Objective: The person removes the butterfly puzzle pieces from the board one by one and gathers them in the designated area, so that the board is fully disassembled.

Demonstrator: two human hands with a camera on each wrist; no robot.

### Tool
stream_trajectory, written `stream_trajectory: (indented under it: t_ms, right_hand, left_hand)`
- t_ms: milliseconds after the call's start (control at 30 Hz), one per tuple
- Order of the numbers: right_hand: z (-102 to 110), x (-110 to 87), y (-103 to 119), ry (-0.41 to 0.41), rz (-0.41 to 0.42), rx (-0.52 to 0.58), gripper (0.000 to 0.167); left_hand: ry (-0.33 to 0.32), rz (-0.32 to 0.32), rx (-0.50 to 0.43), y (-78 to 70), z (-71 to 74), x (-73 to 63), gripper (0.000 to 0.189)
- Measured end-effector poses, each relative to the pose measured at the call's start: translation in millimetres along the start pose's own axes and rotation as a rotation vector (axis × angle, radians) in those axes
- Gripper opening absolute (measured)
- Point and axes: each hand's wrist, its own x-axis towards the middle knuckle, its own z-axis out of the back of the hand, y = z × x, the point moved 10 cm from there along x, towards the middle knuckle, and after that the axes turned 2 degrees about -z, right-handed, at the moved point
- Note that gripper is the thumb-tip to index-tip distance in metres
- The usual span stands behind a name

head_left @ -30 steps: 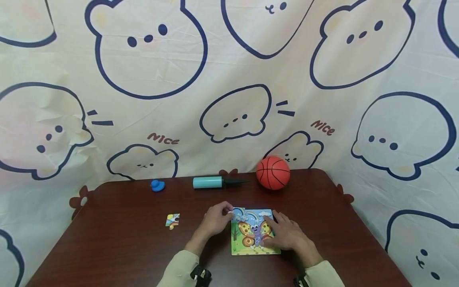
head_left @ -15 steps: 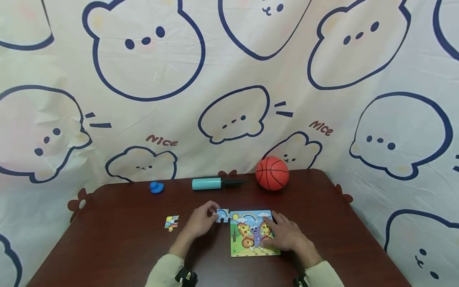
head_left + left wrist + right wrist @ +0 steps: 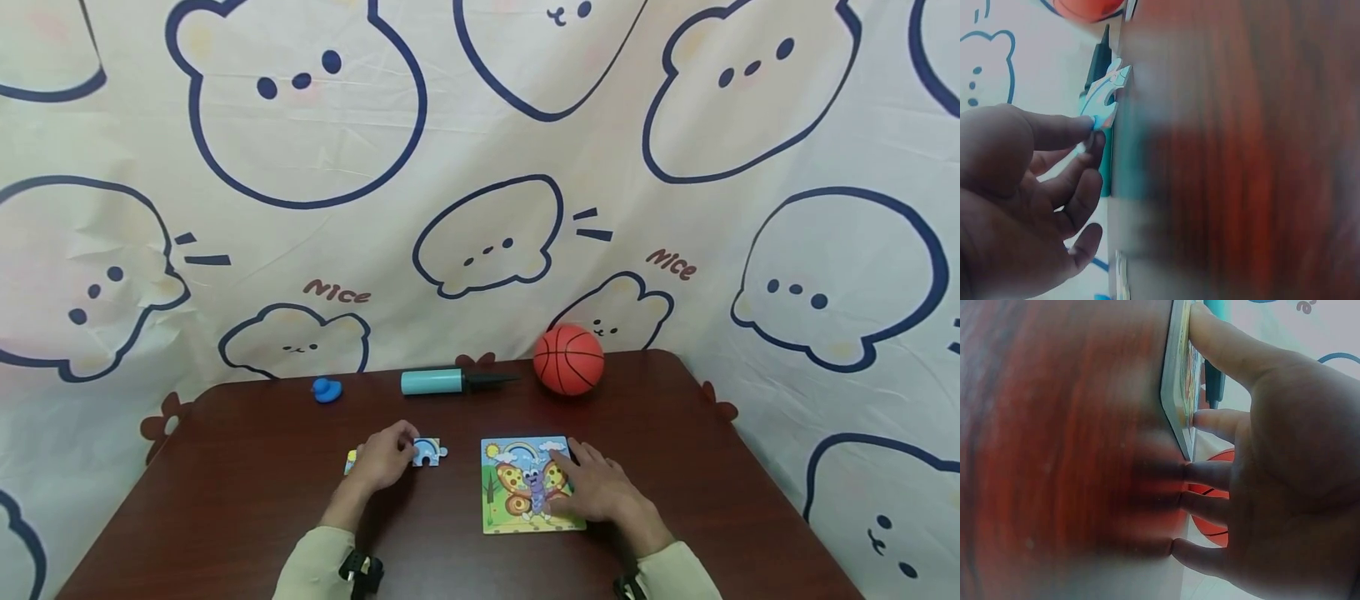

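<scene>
Between thumb and fingers my left hand (image 3: 384,456) pinches a blue puzzle piece (image 3: 427,452) with part of a rainbow on it. In the left wrist view the piece (image 3: 1109,94) is held on edge above the table. Another puzzle piece (image 3: 350,461), yellow on top, lies on the table, partly hidden behind the left hand. My right hand (image 3: 600,487) rests with spread fingers on the right side of a butterfly picture puzzle (image 3: 517,527). In the right wrist view, thumb and index finger touch the puzzle board (image 3: 1175,381) while the other fingertips rest on the table.
Along the back of the brown table (image 3: 247,517) sit a blue rubber duck (image 3: 327,390), a teal hand pump (image 3: 432,382) with a black nozzle end, and a small red basketball (image 3: 568,360). A patterned cloth (image 3: 480,125) hangs behind the table.
My left hand has drawn the rainbow piece leftward, away from the board's upper left corner, and now partly covers the loose piece. The right hand has stayed on the puzzle.
</scene>
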Motion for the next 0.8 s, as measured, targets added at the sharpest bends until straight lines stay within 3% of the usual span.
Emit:
stream_trajectory:
  t_ms: [200, 333, 800]
  right_hand:
    - [-0.7, 1.5, -0.7, 0.011, 0.002, 0.007, 0.086]
    - [-0.5, 2.4, -1.1, 0.011, 0.006, 0.012, 0.087]
    - [-1.3, 1.3, -0.9, 0.017, -0.013, 0.005, 0.089]
  left_hand:
    - [0.026, 0.052, 0.065, 16.8, 10.2, 0.3, 0.015]
    - [0.056, 0.055, 0.089, 24.9, 14.6, 0.9, 0.015]
    - [0.051, 0.062, 0.157, 31.8, 18.6, -2.5, 0.017]
